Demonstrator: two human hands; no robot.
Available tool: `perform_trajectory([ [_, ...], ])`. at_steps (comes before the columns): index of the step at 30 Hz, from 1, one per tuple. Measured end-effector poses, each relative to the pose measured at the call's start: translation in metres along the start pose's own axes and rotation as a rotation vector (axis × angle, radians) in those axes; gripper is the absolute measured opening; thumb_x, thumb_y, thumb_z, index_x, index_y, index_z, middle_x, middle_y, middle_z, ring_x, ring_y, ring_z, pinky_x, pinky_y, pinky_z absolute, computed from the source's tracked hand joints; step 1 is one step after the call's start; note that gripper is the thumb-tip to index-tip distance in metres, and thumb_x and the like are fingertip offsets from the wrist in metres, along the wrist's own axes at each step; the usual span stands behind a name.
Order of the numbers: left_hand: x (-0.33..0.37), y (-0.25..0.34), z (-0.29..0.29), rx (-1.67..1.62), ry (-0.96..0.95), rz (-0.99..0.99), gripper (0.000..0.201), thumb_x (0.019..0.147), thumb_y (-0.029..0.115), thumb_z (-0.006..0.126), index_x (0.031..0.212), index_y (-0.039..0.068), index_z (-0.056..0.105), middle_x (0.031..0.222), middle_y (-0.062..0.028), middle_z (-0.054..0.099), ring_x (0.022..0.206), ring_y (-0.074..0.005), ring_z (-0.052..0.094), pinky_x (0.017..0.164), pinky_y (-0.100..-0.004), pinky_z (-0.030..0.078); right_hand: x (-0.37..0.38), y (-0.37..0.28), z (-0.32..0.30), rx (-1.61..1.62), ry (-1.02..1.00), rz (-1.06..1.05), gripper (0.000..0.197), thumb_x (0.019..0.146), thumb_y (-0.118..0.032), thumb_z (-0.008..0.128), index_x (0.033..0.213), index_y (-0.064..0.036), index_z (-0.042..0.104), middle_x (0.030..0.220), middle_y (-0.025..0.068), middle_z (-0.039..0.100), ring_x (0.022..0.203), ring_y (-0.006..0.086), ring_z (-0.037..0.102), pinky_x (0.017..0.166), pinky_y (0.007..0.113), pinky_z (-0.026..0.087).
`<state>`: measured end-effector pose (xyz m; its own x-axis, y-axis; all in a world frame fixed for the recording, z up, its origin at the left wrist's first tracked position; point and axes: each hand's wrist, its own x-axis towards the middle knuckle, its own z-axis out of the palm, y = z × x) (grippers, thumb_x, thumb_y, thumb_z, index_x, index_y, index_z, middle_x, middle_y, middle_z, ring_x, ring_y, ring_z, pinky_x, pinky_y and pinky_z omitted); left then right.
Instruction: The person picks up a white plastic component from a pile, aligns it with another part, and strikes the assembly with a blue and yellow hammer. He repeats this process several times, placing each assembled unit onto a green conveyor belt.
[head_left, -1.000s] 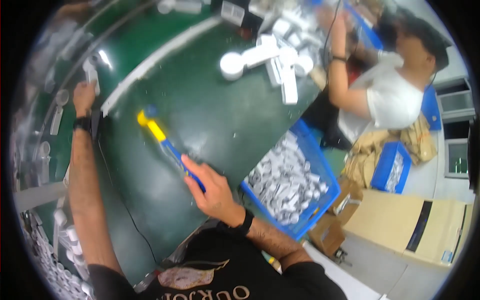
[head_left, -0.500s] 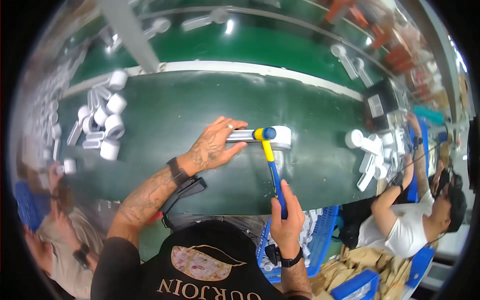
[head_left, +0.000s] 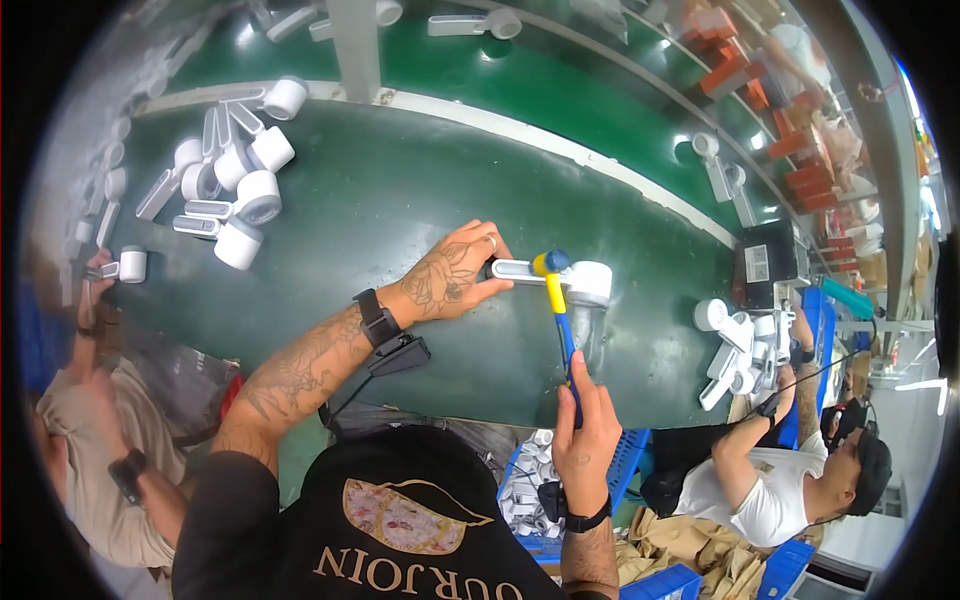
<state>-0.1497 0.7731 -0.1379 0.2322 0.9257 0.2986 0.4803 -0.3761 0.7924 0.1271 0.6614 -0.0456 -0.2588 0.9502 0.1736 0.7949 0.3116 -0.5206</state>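
My left hand pinches the handle end of a white plastic part between thumb and fingers. This white plastic part lies on the green tabletop, its long flat handle toward my left hand and its round drum-shaped head to the right. My right hand is wrapped round the lower handle of a small blue-and-yellow mallet. The mallet's head overlaps the part's handle close to the round head; whether it touches cannot be made out.
A pile of similar white parts lies on the table's left, another group on its right, beside a black box. Co-workers sit on both sides. A blue crate of small white pieces stands below the near edge.
The view has shifted and turned a little. My left hand has slid toward the handle's end, baring more of the handle. The mallet stays in my right hand, its head still over the part.
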Motion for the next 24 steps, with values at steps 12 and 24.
perform_trajectory([
  [12, 0.001, -0.001, 0.003, 0.004, 0.027, 0.013, 0.028, 0.089, 0.018, 0.087, 0.105, 0.004, 0.069, 0.103, -0.0106, 0.065, 0.1, -0.0326, 0.065, 0.092, -0.044, 0.055, -0.001, 0.001, 0.016, 0.032, 0.115, -0.191, 0.051, 0.097, 0.009, 0.072, 0.146, -0.0073, 0.07, 0.091, 0.0157, 0.069, 0.072, 0.0288, 0.067, 0.067, 0.04, 0.057],
  [24, 0.002, 0.0, 0.001, -0.035, 0.005, -0.037, 0.025, 0.092, 0.016, 0.085, 0.106, 0.004, 0.068, 0.108, -0.0098, 0.068, 0.102, -0.0288, 0.069, 0.092, -0.0405, 0.057, -0.003, 0.014, 0.005, 0.065, 0.174, -0.052, 0.047, 0.1, 0.006, 0.07, 0.146, 0.0003, 0.067, 0.089, 0.0168, 0.063, 0.073, 0.0303, 0.061, 0.069, 0.037, 0.052],
])
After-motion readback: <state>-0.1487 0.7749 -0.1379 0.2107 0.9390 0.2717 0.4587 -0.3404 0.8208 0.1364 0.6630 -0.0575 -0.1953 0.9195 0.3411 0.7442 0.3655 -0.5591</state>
